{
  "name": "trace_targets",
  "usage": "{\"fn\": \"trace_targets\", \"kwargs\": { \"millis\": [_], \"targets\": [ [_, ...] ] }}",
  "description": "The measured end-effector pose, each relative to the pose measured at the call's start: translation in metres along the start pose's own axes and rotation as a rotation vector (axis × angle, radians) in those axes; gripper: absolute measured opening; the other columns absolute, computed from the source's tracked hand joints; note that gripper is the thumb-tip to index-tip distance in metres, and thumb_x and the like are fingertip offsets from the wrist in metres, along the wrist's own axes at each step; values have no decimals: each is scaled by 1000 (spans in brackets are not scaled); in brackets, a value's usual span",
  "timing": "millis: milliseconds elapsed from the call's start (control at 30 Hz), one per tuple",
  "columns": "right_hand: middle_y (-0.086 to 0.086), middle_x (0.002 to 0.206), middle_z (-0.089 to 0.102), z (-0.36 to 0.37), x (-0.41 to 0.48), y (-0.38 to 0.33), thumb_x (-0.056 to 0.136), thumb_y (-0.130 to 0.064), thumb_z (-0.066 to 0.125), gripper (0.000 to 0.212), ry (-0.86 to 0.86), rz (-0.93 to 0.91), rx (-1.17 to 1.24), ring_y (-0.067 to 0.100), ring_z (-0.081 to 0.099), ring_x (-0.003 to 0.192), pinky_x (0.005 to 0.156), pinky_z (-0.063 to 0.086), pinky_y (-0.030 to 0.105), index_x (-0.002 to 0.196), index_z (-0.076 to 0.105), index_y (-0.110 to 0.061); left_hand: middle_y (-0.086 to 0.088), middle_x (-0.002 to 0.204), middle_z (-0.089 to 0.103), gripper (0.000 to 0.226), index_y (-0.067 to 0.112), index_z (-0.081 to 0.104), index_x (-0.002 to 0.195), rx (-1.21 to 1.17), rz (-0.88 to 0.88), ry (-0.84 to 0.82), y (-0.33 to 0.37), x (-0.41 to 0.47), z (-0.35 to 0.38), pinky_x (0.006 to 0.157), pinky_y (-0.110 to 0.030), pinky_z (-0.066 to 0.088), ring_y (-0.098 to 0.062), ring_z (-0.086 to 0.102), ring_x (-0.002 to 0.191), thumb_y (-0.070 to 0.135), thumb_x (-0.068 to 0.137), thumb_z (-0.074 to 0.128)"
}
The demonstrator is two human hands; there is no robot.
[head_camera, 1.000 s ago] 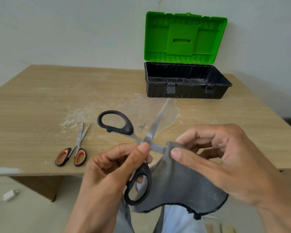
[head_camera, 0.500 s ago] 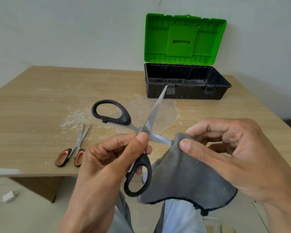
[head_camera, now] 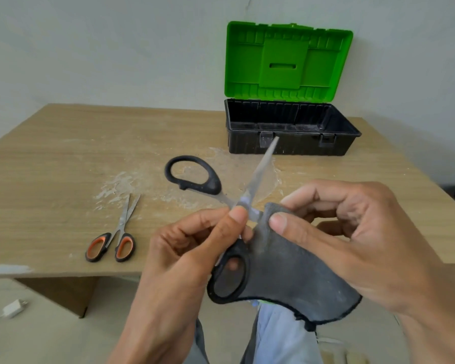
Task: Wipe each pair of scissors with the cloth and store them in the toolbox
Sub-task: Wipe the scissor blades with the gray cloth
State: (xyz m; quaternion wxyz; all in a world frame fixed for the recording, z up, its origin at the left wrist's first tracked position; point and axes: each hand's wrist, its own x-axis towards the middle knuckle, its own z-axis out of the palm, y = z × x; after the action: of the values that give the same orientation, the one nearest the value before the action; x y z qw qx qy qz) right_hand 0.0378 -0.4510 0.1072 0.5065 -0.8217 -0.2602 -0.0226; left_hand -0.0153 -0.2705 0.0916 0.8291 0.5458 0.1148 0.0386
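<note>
Two pairs of scissors are in view. The black-handled scissors [head_camera: 195, 177], blades spread open, are gripped near the pivot by the left hand [head_camera: 184, 248] at lower centre of the frame; the orange-handled scissors [head_camera: 116, 240] lie closed on the tabletop [head_camera: 63, 158] at centre left. The right hand [head_camera: 352, 232] pinches the one grey cloth [head_camera: 294, 271] around one blade, right of centre. One toolbox [head_camera: 289, 143] stands on the tabletop at upper right, its green lid [head_camera: 286, 61] raised.

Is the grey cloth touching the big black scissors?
Touching. The head view shows the right hand pinching the cloth around one blade of the black scissors, which the left hand holds.
</note>
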Motion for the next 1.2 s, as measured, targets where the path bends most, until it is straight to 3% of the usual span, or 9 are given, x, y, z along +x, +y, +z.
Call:
{"fn": "trace_targets", "kwargs": {
  "millis": [67, 167, 333, 467, 667, 833, 967, 1067, 1200],
  "targets": [
    [-10, 79, 79, 3, 0, 0, 84, -40, 82, 11, -8, -6, -18, 11, 76, 74, 62, 58, 20, 83, 79, -30, -5, 63, 65, 24, 8, 73, 63, -6, -1, -9, -3, 1, 3, 51, -20, 43, -12, 54, 56, 32, 64, 75],
    [-9, 80, 80, 0, -1, 2, 81, -44, 78, 14, -18, 25, -9, 14, 76, 77, 66, 61, 28, 83, 81, -30, -6, 65, 69, 25, 7, 77, 67, 55, 70, 20, -6, 1, 2, 57, -24, 47, -15, 59, 61, 32, 66, 75],
    [-3, 80, 80, -4, -5, 7, 75, -45, 76, 16, -6, 52, 33, 17, 76, 75, 67, 62, 37, 81, 81, -30, -10, 61, 62, 23, 10, 80, 74, 98, 157, 71, -4, 2, -3, 49, -17, 43, -13, 49, 51, 32, 70, 73],
    [-2, 81, 80, -8, -7, 10, 77, -42, 77, 14, -1, 57, 36, 19, 76, 75, 68, 62, 41, 82, 81, -30, -9, 62, 65, 23, 10, 81, 77, 21, 124, 70, -4, 2, -2, 46, -16, 44, -12, 48, 47, 29, 66, 74],
    [0, 84, 81, -21, -8, 16, 76, -34, 77, 10, 23, 62, 97, 16, 77, 75, 65, 62, 24, 83, 83, -29, -6, 60, 64, 21, 14, 82, 79, 6, 166, 106, 1, 3, -9, 38, -15, 35, -9, 42, 44, 30, 69, 73],
    [4, 90, 83, -33, -7, 24, 78, -25, 74, 19, 110, 48, 293, 16, 79, 84, 73, 61, 19, 92, 86, -25, -5, 62, 61, 20, 22, 82, 85, 217, 298, 41, 7, 1, -22, 45, -21, 26, -19, 29, 48, 39, 75, 79],
    [6, 99, 83, -38, -6, 27, 81, -44, 78, 32, 123, 42, 319, 21, 80, 95, 81, 63, 26, 105, 84, -24, 5, 54, 66, 12, 24, 83, 78, 415, 355, 3, 13, -5, -18, 44, -9, 38, 3, 48, 43, 33, 72, 78],
    [5, 101, 83, -41, -5, 28, 82, -40, 75, 29, 142, 41, 321, 19, 79, 96, 82, 62, 25, 106, 84, -25, 9, 60, 73, 13, 31, 83, 79, 535, 356, -4, 15, -8, -17, 51, -8, 47, 4, 63, 52, 33, 69, 76],
    [3, 96, 84, -44, -3, 28, 81, -29, 72, 23, 173, 15, 303, 14, 79, 89, 79, 62, 22, 99, 86, -29, 19, 71, 76, 13, 38, 81, 82, 641, 386, -19, 16, -5, -22, 59, -7, 51, 6, 70, 66, 35, 70, 75]
  ]
}}
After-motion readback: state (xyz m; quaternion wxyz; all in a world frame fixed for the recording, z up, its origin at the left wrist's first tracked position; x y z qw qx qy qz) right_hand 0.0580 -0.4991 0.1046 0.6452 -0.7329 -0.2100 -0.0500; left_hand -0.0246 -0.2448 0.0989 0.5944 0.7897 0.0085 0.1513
